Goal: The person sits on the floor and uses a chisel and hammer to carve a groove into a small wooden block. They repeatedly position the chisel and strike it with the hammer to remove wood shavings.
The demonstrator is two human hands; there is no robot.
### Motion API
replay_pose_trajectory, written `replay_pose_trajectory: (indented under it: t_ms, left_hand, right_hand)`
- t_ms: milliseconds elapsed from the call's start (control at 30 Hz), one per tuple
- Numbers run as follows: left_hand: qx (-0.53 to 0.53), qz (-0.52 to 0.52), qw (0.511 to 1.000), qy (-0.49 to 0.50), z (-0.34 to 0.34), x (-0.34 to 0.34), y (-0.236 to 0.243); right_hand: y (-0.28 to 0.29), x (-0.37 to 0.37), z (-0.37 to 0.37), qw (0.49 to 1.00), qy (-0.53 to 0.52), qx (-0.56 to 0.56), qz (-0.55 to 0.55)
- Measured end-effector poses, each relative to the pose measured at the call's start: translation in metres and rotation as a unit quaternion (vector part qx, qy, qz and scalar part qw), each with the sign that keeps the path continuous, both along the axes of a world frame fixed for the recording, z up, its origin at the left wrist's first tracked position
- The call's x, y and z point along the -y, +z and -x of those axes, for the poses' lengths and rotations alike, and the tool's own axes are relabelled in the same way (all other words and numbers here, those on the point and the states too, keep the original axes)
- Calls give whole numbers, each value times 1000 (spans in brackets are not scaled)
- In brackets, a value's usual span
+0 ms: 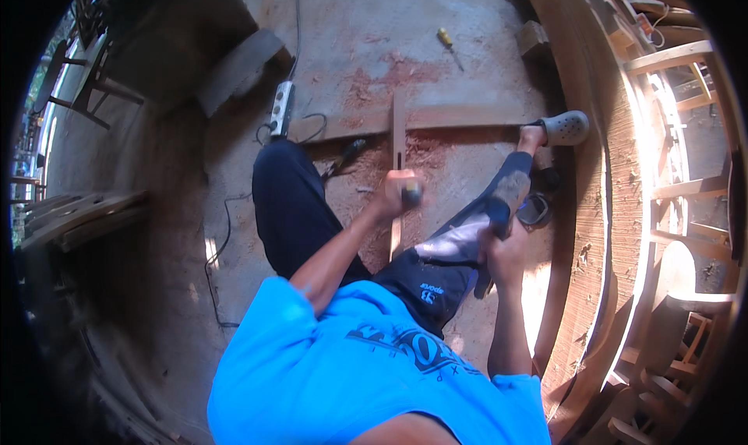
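Note:
My left hand (396, 189) is closed around the handle of an upright tool, seemingly a chisel (412, 193), whose blade is hidden beneath the fist. Under it runs a narrow wooden strip (398, 121), with a dark slot just beyond my fingers. The strip lies between my legs and across a low wooden beam (460, 116). To the right, my right hand (506, 248) grips a mallet (511, 191) with a rounded, worn head, raised over my right leg. The mallet's head is apart from the chisel.
Farther off lies a yellow-handled screwdriver (446, 38). A white power strip (281, 110) with cables stands by my left knee, and a dark tool (343, 157) lies near it. A thick timber (600, 211) runs along the right, with wooden chair frames (686, 188) beyond. Reddish shavings (397, 71) litter the floor.

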State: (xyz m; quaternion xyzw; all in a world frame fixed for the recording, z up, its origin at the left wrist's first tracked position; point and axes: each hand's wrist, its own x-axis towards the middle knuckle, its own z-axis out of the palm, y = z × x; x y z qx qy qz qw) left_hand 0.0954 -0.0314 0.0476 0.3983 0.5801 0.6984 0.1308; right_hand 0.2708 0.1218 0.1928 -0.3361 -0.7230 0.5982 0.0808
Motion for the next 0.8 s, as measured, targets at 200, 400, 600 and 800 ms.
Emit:
replay_pose_trajectory:
  t_ms: [200, 400, 600, 800]
  left_hand:
    - [217, 29, 976, 17, 23, -2, 0]
    - [221, 39, 974, 9, 35, 5, -21]
    - [140, 48, 989, 16, 24, 11, -14]
    - [131, 55, 989, 34, 23, 12, -21]
  right_hand:
    - [17, 8, -5, 998, 16, -42, 45]
    - [71, 15, 23, 990, 50, -123, 38]
    - [168, 4, 63, 947, -1, -301, -109]
    - [171, 16, 101, 846, 96, -513, 113]
